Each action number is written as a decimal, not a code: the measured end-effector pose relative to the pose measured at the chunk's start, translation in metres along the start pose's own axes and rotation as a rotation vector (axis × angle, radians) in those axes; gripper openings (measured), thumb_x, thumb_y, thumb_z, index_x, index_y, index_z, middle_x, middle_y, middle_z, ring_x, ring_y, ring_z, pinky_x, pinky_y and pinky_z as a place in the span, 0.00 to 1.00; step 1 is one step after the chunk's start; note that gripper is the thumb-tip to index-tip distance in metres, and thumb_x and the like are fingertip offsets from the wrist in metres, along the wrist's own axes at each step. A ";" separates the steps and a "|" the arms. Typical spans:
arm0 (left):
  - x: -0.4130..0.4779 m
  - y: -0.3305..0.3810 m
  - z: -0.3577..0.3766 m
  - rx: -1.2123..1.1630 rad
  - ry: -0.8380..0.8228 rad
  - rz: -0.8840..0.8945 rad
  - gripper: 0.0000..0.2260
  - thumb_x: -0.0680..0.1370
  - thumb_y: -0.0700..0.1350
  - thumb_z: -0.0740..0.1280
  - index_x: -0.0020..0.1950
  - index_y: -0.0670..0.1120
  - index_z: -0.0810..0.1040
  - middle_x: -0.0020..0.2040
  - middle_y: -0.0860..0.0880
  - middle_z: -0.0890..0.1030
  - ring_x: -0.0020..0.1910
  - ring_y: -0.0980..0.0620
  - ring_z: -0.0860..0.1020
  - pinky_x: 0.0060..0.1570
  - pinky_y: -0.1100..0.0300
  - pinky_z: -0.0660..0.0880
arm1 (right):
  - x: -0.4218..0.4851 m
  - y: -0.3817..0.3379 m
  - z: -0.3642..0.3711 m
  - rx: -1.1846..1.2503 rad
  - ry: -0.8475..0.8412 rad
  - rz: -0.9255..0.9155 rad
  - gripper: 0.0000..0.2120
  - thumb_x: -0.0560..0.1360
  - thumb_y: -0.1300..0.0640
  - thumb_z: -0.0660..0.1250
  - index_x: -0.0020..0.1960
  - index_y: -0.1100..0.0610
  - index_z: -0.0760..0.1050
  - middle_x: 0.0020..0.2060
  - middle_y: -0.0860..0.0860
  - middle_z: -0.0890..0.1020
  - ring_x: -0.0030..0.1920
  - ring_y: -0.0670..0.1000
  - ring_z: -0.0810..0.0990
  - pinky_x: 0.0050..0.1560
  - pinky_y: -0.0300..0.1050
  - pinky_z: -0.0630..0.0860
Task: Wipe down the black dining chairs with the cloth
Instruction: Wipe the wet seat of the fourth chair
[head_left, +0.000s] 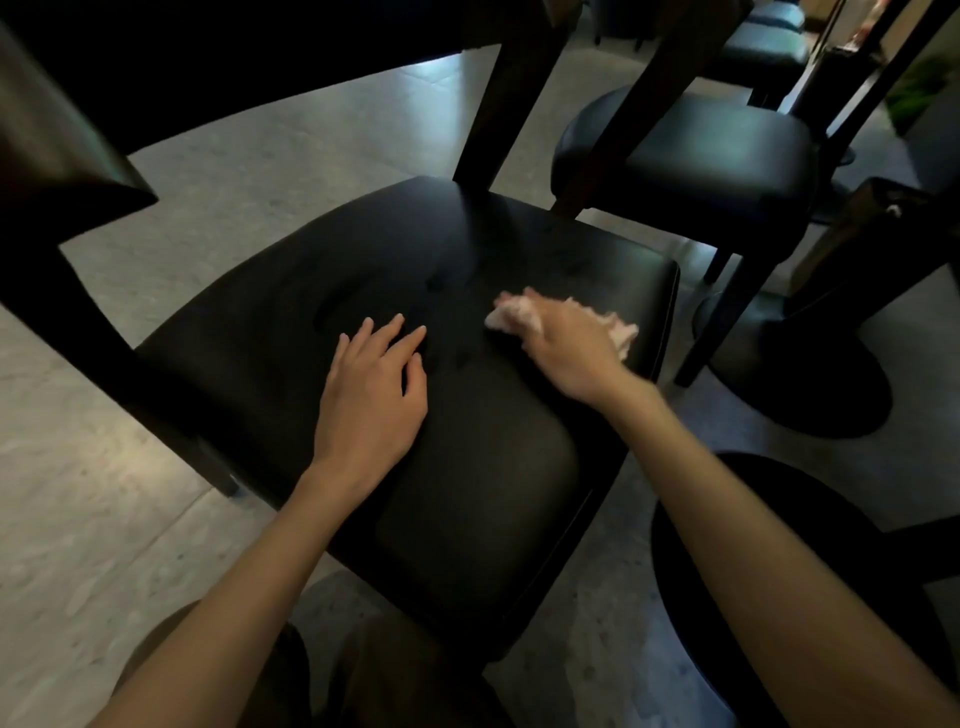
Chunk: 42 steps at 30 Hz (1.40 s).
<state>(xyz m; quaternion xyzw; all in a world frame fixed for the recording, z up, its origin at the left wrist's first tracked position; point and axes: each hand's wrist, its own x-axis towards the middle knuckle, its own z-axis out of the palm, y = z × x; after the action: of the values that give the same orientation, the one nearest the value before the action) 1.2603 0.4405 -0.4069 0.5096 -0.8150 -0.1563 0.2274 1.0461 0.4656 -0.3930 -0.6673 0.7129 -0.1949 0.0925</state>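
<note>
Grips the bunched pale pink cloth (511, 314) with the right hand (566, 348), fingers curled over it, pressing it down on the right side of the black chair seat (467, 493), near the right edge; rests the left hand (371, 400) flat on the middle of the seat, fingers straight and a little spread, holding nothing.

To wipe well: keep the cloth pressed down firmly; push it in long, even rows from the far edge to the near edge; let each row lap over the one beside it, so no strip gets missed; lift the left hand away when the cloth gets there, and wipe that spot too; run along the seam at the edge and round the corners, where dust likely hides; turn the cloth to a clean side if it looks dirty; wipe the dark back posts (483, 104) as well.

Probably partway through this seat; cannot tell which parts are clean.

Looks soft, padded and smooth, with a shallow dip just past the left hand; likely wipes easily.

Stands on a pale stone floor (104, 519); has a second black chair (717, 150) beyond it on the right, apart from it; sits near a round black table base (810, 384) on the right; dim light all round.
</note>
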 end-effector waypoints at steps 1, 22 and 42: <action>-0.001 -0.001 0.000 -0.014 0.015 -0.003 0.18 0.83 0.47 0.56 0.73 0.51 0.67 0.76 0.51 0.64 0.76 0.52 0.56 0.75 0.56 0.47 | -0.015 -0.014 0.007 -0.003 -0.007 -0.085 0.18 0.83 0.56 0.55 0.70 0.52 0.72 0.71 0.51 0.71 0.73 0.51 0.66 0.72 0.50 0.59; -0.006 -0.010 -0.001 -0.086 0.113 -0.075 0.17 0.83 0.46 0.56 0.72 0.50 0.68 0.74 0.50 0.67 0.76 0.52 0.58 0.74 0.58 0.46 | 0.125 0.035 0.008 -0.315 0.018 0.201 0.23 0.83 0.48 0.52 0.76 0.50 0.61 0.75 0.56 0.64 0.74 0.60 0.61 0.74 0.60 0.54; -0.008 -0.010 -0.012 -0.331 0.151 -0.062 0.20 0.81 0.39 0.59 0.73 0.49 0.68 0.75 0.52 0.65 0.75 0.54 0.59 0.72 0.58 0.55 | -0.049 -0.047 -0.035 0.412 0.024 -0.211 0.17 0.79 0.62 0.57 0.62 0.48 0.76 0.56 0.48 0.81 0.44 0.45 0.84 0.43 0.39 0.81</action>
<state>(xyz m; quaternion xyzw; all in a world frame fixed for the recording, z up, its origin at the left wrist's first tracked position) 1.2773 0.4437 -0.4028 0.5002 -0.7427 -0.2567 0.3637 1.0803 0.5177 -0.3483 -0.7028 0.5855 -0.3529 0.1971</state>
